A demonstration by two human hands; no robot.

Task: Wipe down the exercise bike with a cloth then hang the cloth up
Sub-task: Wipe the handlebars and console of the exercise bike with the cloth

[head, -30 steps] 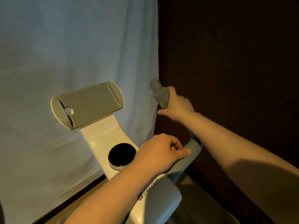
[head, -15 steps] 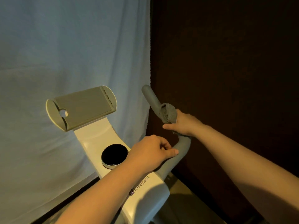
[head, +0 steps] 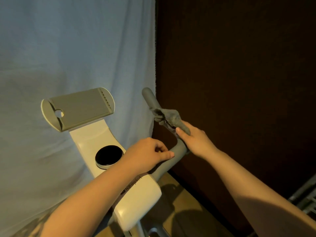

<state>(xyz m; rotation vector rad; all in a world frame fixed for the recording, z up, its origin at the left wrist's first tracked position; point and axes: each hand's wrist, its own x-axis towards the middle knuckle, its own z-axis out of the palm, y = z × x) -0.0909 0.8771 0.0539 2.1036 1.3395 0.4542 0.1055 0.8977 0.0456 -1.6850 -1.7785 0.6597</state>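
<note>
Head view: a pale blue curtain (head: 68, 57) fills the left half of the frame, and a dark brown wall (head: 239, 74) fills the right. The exercise bike (head: 136, 195) rises from the lower centre, its cream body carrying a grey ribbed tablet holder (head: 80, 108) at centre left and a round black knob (head: 109, 155) with a silver rim just below it. The grey handlebar (head: 150, 98) curves from the bike's body up toward the middle of the frame, along the curtain's edge. The left hand (head: 147, 156), lower centre, is curled around the lower bend of the handlebar, thumb lying along the bar. The right hand (head: 193, 141), just right of it, grips a crumpled grey cloth (head: 168, 117) bunched around the upright stretch of the handlebar, touching it below the bar's rounded tip. A grey metal rack (head: 306, 199) shows at the lower right edge.
</note>
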